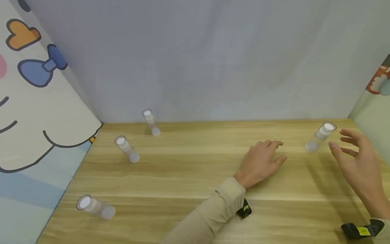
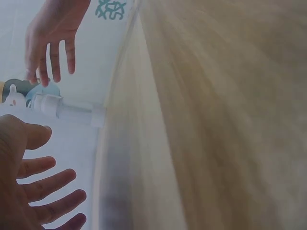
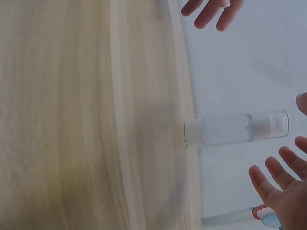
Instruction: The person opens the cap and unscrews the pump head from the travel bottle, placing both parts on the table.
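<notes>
A clear, slim pump bottle with a white base and a clear cap stands upright at the right rear of the table. My right hand hovers just to its right, fingers spread and apart from it. To the left of the same bottle, my left hand is held low over the wood with loosely bent fingers, touching nothing that I can see. In the right wrist view the bottle stands between the right hand and the left fingertips. Both palms look bare in the wrist views.
Three similar bottles stand on the left side of the wooden table: one at the back, one in the middle and one nearer the front. A grey curtain hangs behind; printed cloths flank both sides.
</notes>
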Demonstrator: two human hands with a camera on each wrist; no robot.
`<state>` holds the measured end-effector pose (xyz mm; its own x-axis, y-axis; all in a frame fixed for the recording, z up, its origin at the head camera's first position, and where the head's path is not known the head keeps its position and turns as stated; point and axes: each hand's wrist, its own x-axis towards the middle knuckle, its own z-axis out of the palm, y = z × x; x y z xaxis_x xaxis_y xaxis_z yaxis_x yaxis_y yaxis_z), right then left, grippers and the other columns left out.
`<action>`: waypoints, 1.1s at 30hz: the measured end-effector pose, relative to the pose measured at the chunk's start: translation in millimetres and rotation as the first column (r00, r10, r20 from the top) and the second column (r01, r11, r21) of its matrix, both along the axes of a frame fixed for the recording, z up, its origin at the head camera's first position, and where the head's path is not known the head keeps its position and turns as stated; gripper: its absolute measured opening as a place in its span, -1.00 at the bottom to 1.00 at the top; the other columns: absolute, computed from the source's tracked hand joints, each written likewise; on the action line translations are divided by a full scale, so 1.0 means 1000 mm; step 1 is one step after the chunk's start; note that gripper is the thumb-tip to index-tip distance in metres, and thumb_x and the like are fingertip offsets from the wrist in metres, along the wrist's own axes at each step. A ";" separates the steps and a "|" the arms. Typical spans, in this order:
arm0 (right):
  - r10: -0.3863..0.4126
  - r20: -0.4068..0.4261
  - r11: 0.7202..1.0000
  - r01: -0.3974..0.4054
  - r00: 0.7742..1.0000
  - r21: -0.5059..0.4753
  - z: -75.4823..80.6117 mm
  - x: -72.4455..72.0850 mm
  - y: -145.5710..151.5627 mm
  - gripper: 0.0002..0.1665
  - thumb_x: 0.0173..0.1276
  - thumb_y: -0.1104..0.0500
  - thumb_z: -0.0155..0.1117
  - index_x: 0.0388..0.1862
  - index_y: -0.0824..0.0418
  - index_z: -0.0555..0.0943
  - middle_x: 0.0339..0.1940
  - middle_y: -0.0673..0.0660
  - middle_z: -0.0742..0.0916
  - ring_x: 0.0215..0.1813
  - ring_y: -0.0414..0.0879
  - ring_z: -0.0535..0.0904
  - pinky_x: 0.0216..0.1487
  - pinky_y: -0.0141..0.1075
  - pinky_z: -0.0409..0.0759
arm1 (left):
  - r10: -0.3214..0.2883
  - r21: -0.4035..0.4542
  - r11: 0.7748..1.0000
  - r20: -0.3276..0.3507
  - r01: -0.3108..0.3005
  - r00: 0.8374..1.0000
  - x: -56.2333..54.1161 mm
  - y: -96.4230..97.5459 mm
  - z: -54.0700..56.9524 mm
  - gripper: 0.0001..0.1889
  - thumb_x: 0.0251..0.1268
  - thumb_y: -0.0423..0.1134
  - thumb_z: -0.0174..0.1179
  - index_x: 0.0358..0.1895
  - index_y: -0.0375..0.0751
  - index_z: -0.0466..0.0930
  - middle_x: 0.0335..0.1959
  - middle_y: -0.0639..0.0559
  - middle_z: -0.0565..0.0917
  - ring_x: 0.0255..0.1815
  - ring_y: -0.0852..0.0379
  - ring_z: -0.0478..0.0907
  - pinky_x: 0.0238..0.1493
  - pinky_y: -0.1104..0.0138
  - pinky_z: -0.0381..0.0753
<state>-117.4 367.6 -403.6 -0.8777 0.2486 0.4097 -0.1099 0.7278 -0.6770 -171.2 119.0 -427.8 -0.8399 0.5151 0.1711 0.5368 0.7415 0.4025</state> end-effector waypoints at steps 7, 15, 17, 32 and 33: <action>0.025 0.049 1.000 -0.025 0.998 -0.006 0.009 -0.007 0.009 -0.28 0.58 0.11 0.25 0.61 0.22 0.28 0.51 0.25 0.44 0.31 -0.55 0.31 0.02 -0.91 0.29 | -0.029 -0.005 1.000 0.020 0.029 0.999 -0.008 0.017 0.002 -0.51 0.63 0.22 -0.01 0.48 0.23 0.42 0.37 0.27 0.59 0.35 0.23 0.56 0.28 0.36 0.60; 0.039 0.069 0.999 -0.038 0.997 -0.013 0.014 -0.012 0.005 -0.27 0.57 0.07 0.27 0.61 0.19 0.29 0.51 0.02 0.48 0.27 -0.61 0.32 0.00 -0.92 0.30 | -0.054 0.023 0.998 0.082 0.052 0.995 -0.014 0.034 0.005 -0.51 0.62 0.22 0.01 0.46 0.21 0.43 0.33 0.31 0.61 0.26 0.33 0.60 0.25 0.48 0.57; 0.045 0.056 0.999 -0.044 0.997 -0.015 0.015 -0.014 0.004 -0.28 0.56 0.08 0.29 0.59 0.20 0.31 0.47 -0.03 0.50 0.22 -0.64 0.32 0.00 -0.92 0.30 | -0.059 0.031 0.998 0.103 0.056 0.993 -0.015 0.039 0.008 -0.51 0.62 0.23 0.00 0.47 0.22 0.43 0.34 0.33 0.60 0.26 0.36 0.59 0.24 0.52 0.55; 0.083 0.029 0.997 -0.082 0.996 -0.015 0.020 -0.018 0.006 -0.32 0.55 0.14 0.29 0.54 0.32 0.33 0.38 -0.16 0.51 0.14 -0.69 0.33 -0.02 -0.91 0.34 | -0.066 0.140 0.989 0.157 0.044 0.985 -0.022 0.074 0.015 -0.57 0.64 0.15 0.03 0.43 0.20 0.43 0.22 0.34 0.62 0.12 0.44 0.59 0.00 0.63 0.53; 0.084 0.028 0.996 -0.084 0.996 -0.018 0.020 -0.019 0.006 -0.32 0.55 0.14 0.29 0.53 0.32 0.33 0.37 -0.20 0.50 0.14 -0.68 0.33 -0.02 -0.91 0.35 | -0.069 0.146 0.988 0.152 0.047 0.986 -0.023 0.075 0.014 -0.57 0.64 0.14 0.03 0.43 0.20 0.43 0.21 0.33 0.63 0.12 0.45 0.59 0.00 0.63 0.52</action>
